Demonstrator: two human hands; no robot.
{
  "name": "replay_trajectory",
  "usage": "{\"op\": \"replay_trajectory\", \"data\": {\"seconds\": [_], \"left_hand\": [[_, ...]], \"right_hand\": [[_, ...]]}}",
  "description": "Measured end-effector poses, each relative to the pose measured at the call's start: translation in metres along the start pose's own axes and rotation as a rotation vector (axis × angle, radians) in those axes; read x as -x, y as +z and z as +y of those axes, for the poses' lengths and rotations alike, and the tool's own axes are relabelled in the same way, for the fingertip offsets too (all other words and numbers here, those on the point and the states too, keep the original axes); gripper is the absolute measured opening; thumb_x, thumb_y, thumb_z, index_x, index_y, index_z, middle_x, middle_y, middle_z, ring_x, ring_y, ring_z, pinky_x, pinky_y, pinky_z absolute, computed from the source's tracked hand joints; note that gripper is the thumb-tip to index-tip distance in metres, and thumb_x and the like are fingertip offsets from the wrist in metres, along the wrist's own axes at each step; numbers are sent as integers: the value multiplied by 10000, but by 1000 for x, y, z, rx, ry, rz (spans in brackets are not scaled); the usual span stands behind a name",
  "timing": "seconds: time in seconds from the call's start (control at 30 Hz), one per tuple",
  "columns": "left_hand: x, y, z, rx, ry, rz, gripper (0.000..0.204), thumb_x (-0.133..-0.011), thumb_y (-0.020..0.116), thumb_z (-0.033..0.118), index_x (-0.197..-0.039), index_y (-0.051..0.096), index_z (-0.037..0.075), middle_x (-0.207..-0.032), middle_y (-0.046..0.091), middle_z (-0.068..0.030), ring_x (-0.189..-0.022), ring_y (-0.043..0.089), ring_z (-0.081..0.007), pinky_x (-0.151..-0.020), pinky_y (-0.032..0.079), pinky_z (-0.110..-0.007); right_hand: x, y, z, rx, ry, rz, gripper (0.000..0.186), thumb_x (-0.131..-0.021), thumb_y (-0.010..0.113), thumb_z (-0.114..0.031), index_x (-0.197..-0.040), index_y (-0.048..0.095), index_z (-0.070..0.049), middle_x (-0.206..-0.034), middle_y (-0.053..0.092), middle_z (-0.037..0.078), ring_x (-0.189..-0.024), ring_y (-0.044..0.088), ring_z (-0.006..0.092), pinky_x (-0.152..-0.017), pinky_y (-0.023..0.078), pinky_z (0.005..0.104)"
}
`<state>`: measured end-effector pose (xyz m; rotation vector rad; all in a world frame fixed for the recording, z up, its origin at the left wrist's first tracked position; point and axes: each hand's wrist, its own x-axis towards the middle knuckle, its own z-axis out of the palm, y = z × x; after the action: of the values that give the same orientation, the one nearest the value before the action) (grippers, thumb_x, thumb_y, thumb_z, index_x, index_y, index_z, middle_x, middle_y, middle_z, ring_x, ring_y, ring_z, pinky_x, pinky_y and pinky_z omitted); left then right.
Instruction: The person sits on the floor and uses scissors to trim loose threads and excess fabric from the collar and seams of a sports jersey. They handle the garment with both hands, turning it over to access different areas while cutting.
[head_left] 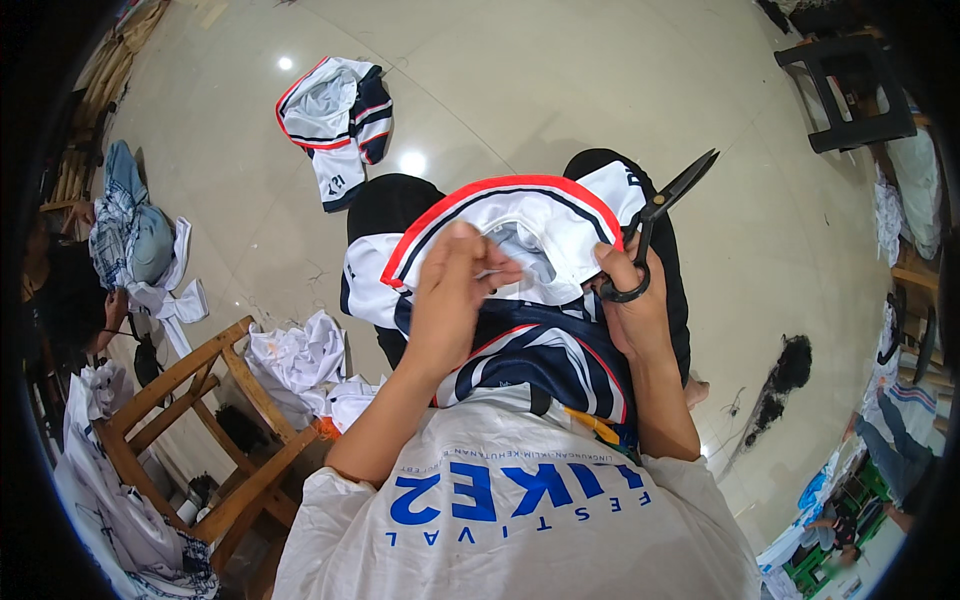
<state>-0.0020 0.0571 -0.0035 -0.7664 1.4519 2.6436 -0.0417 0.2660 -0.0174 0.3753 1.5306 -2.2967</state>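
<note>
A garment with a broad white collar, edged in red with a navy stripe, lies across my lap. Its striped navy, white and red body bunches toward my waist. My right hand has its fingers through the handle loops of black scissors, whose blades point up and away to the right. The thumb of that hand also rests on the collar's right end. Over the collar's left part, my left hand has its fingers curled and pinched together near the neck opening; whatever is between them is too small to make out.
A similar garment lies on the floor ahead. A wooden frame and white cloth stand close on my left. Dark fluff lies on the floor at right, with a black stool farther off. Another person sits far left.
</note>
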Motion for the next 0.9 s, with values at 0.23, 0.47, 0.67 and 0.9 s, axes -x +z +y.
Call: {"op": "replay_trajectory", "data": {"seconds": [0.23,0.47,0.67,0.9], "left_hand": [[17,-164,74,-1057,558,645,232,-1025,677,226,-1046,596,9,-845,589,-33,-763,565,-95,-652,466,-247],[9,-163,74,-1005,352,427,384,-1007,675,227,-1326,608,24,-1235,676,-148,-1164,644,-231,-986,504,-365],[-72,-61,48,-1364,625,-358,683,-909,772,312,-1434,481,-14,-1418,543,-260,-1298,525,-427,-1103,415,-446],[-100,-39,37,-1107,-4,-652,485,-975,678,180,-1393,522,-10,-1170,683,-211,-1107,649,-292,-995,487,-373]], "right_hand": [[5,-3,-9,-59,-28,87,136,-926,710,-125,-976,597,-67,-854,601,1,-761,589,93,-700,479,262],[3,2,-8,-19,-29,51,144,-922,708,-123,-929,570,-85,-823,585,-4,-732,564,85,-670,450,255],[9,8,-13,-65,-39,83,201,-910,725,-136,-871,528,-136,-750,551,-35,-625,526,64,-589,406,221],[1,-11,-6,-114,-11,79,100,-936,684,-135,-968,597,-97,-822,614,-18,-693,578,64,-630,438,215]]}}
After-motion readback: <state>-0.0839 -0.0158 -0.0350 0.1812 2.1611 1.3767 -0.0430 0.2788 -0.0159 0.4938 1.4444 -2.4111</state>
